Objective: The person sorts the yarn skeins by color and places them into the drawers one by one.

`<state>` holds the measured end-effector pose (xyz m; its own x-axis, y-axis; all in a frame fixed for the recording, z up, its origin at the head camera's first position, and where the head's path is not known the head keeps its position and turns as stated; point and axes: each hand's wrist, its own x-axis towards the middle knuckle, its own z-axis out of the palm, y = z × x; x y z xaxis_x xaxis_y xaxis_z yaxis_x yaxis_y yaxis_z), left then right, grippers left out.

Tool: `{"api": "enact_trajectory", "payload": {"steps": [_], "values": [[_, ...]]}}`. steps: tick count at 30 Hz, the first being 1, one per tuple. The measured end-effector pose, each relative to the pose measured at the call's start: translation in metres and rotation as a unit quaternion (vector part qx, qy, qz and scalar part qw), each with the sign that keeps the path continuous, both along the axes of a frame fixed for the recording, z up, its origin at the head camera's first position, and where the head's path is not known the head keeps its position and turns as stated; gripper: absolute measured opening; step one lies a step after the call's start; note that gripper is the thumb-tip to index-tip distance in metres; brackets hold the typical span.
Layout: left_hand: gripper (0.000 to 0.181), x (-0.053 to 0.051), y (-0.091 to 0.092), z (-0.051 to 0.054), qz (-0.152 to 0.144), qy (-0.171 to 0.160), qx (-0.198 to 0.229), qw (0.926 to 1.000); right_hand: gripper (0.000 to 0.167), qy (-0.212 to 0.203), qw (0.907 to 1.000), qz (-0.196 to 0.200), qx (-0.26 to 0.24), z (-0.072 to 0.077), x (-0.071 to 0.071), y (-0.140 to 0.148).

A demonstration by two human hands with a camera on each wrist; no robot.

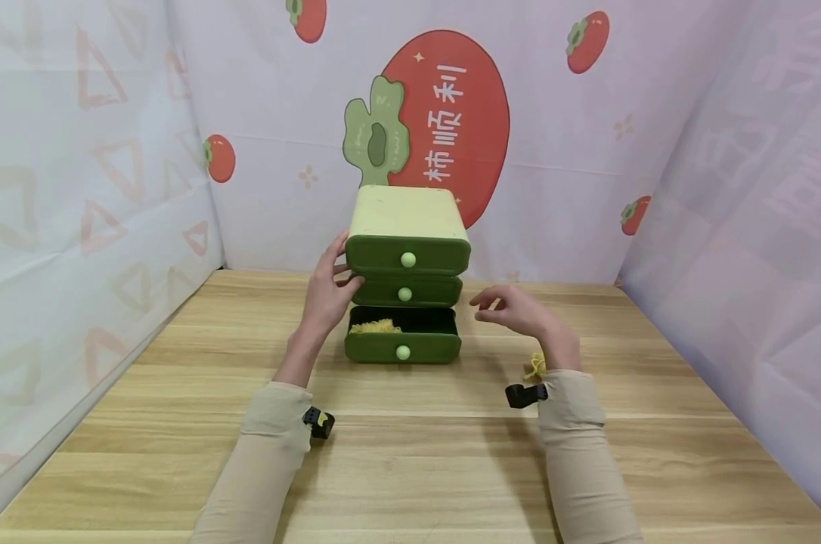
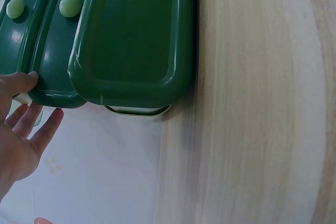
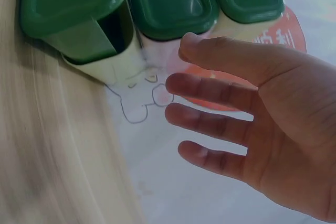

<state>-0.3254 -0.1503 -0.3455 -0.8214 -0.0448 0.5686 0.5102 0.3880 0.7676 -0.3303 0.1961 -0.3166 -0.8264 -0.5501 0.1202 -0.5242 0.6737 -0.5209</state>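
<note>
A small three-drawer cabinet [image 1: 410,211] with a cream top, green fronts and pale green knobs stands on the table. Its bottom drawer [image 1: 402,349] is pulled out, with a tangled yellow, string-like bundle [image 1: 376,326] in its left part. My left hand [image 1: 326,298] is at the cabinet's left side; in the left wrist view its thumb rests on the front near the seam between the upper two drawers, and its spread fingers touch the side. To the right of the cabinet, my right hand [image 1: 512,308] hangs apart from it, fingers loosely bent and holding nothing.
Another yellow stringy piece [image 1: 536,366] lies on the wooden table [image 1: 410,453] beside the right wrist, partly hidden by it. A printed cloth backdrop [image 1: 274,91] rises behind the cabinet, and cloth walls stand on both sides.
</note>
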Motion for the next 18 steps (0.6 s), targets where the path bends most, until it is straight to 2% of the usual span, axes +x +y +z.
{"api": "enact_trajectory", "payload": {"steps": [9, 15, 18], "values": [[0.08, 0.001, 0.0, 0.0, 0.002, -0.007, -0.001, 1.0, 0.031, -0.027, 0.9987, -0.043, 0.003, -0.008, 0.002, 0.035], [0.08, 0.0, 0.001, 0.0, -0.002, -0.006, 0.0, 1.0, 0.036, -0.065, 0.9967, -0.048, -0.004, -0.013, 0.005, 0.057], [0.08, 0.001, 0.0, 0.001, -0.001, -0.007, 0.001, 1.0, 0.042, -0.087, 0.9951, -0.046, 0.008, -0.015, 0.005, 0.066]]}}
